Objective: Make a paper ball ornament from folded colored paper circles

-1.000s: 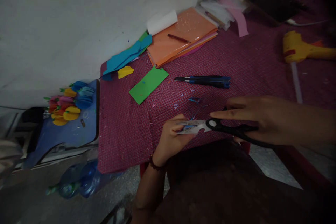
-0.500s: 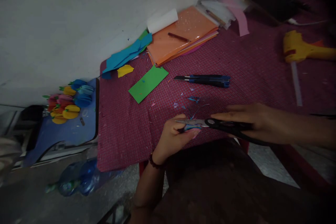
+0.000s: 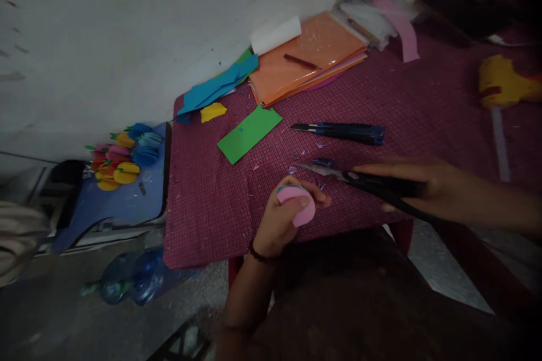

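Note:
My left hand [image 3: 283, 219] is closed around a small round stack of pink paper discs [image 3: 297, 204] with a blue edge, held just above the near edge of the red checked table [image 3: 203, 203]. My right hand [image 3: 427, 187] grips black-handled scissors [image 3: 364, 181], blades pointing left, their tip a little above and to the right of the discs. The blades do not touch the paper. Small paper clippings [image 3: 301, 161] lie on the cloth in front of both hands.
A blue utility knife [image 3: 345, 131], a green paper rectangle [image 3: 249, 133], orange sheets [image 3: 305, 59] with a pencil, and blue and yellow scraps lie farther back. A yellow glue gun [image 3: 502, 83] is at right. Coloured paper flowers [image 3: 121, 157] sit on a blue board at left; plastic bottles [image 3: 127, 282] lie below.
The scissors came out of the paper and moved up and right. My left hand turned the disc stack so its pink face shows.

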`<state>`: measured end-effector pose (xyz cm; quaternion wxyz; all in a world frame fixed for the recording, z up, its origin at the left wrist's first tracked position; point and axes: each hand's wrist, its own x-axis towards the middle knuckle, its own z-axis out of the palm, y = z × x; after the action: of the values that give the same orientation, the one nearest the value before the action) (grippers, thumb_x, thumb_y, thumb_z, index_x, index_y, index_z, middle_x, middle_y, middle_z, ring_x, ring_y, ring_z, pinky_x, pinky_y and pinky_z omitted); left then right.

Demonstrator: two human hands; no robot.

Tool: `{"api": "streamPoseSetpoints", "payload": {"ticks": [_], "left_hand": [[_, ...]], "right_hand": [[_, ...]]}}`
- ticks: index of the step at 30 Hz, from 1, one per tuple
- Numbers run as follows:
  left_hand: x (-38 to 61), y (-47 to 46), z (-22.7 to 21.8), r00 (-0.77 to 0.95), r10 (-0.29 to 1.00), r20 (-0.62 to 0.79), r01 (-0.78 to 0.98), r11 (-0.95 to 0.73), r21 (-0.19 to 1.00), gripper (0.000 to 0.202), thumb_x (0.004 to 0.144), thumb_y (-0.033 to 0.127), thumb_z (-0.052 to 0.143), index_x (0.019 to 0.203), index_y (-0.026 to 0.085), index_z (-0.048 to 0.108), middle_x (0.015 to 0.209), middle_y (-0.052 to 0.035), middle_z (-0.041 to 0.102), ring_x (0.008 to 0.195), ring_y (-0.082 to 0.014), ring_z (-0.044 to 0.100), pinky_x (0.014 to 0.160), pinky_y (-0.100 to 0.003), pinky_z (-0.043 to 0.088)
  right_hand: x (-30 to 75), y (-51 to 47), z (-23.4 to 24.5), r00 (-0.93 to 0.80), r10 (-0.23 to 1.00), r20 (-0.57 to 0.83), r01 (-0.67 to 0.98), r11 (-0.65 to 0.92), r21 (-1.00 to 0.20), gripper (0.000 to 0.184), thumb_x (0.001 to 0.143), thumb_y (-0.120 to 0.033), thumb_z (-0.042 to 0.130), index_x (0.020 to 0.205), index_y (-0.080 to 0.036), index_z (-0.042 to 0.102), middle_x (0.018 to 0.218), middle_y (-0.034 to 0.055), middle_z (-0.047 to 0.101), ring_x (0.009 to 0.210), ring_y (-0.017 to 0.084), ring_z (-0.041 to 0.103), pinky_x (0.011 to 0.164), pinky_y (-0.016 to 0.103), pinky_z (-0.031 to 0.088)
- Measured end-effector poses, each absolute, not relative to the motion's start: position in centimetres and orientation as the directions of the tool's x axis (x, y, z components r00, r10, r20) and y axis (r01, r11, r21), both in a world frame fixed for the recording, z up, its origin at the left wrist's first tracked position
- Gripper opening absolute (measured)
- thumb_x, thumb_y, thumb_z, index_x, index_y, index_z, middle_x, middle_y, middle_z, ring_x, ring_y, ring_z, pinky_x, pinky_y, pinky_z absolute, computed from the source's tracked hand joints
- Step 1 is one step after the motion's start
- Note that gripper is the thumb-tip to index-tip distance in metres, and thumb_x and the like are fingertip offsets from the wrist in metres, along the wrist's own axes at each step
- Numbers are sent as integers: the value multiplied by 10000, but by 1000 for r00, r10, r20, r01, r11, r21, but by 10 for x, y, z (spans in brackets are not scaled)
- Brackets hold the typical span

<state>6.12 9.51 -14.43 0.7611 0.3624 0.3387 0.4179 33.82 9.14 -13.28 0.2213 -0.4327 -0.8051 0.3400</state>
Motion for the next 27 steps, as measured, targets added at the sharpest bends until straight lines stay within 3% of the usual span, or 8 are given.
{"api": "streamPoseSetpoints", "payload": {"ticks": [3, 7, 10, 14, 17, 20, 23, 27], "left_hand": [[62, 93, -143, 502, 836, -220, -406, 453, 794, 330, 723, 309, 744, 816, 210, 443, 725, 11, 619, 591, -121, 594, 578, -275, 543], [63, 92, -145, 486, 840, -241, -405, 460, 790, 363, 718, 320, 724, 962, 230, 470, 683, 37, 541, 507, -90, 462, 392, -182, 344], [63, 92, -146, 416, 892, -180, -321, 329, 888, 339, 750, 294, 707, 1038, 218, 545, 714, 38, 529, 513, -71, 421, 429, -194, 314], [59, 94, -142, 237, 969, -74, 100, 51, 994, 280, 730, 187, 744, 974, 208, 608, 828, 7, 585, 716, -118, 550, 668, -248, 452], [53, 96, -141, 155, 978, 138, 416, -191, 889, 268, 738, 147, 723, 966, 208, 596, 917, -22, 608, 873, -181, 587, 805, -310, 469], [49, 97, -140, 166, 937, 306, 638, -339, 691, 240, 771, 128, 678, 974, 207, 577, 940, -37, 583, 900, -204, 569, 815, -334, 461], [45, 97, -137, 174, 912, 370, 738, -370, 564, 206, 784, 100, 644, 937, 206, 556, 897, -35, 553, 852, -200, 546, 772, -327, 448], [40, 101, -130, 183, 887, 425, 772, -397, 496, 184, 785, 81, 622, 881, 207, 529, 839, -27, 529, 806, -198, 529, 749, -322, 438]], "right_hand": [[338, 88, -130, -568, 821, 55, 563, 436, -702, 598, 875, -406, 659, 1446, -305, 512, 1382, 76, 612, 1242, 267, 596, 1022, 378, 500], [339, 88, -129, -579, 813, 60, 605, 478, -636, 695, 852, -428, 668, 1497, -341, 426, 1445, 80, 547, 1361, 330, 472, 1089, 502, 436], [340, 88, -133, -532, 845, 59, 654, 454, -606, 641, 893, -407, 602, 1501, -327, 414, 1397, 101, 554, 1280, 316, 539, 1027, 470, 491], [348, 89, -136, -447, 894, 32, 779, 406, -477, 582, 927, -355, 518, 1497, -301, 412, 1300, 142, 539, 1109, 294, 614, 910, 433, 528], [363, 98, -135, -335, 941, 42, 862, 324, -389, 572, 928, -351, 510, 1483, -248, 425, 1197, 155, 558, 1010, 274, 616, 866, 410, 509], [381, 116, -137, -199, 976, 85, 923, 216, -319, 551, 927, -390, 508, 1430, -166, 492, 1139, 169, 589, 956, 277, 604, 827, 406, 488], [394, 135, -142, -103, 992, 67, 955, 118, -271, 576, 935, -421, 496, 1428, -122, 498, 1217, 207, 588, 1027, 305, 587, 849, 421, 463], [395, 150, -146, -15, 999, 42, 980, 23, -199, 591, 944, -462, 482, 1428, -124, 506, 1233, 222, 593, 1071, 310, 578, 829, 403, 436]]}}
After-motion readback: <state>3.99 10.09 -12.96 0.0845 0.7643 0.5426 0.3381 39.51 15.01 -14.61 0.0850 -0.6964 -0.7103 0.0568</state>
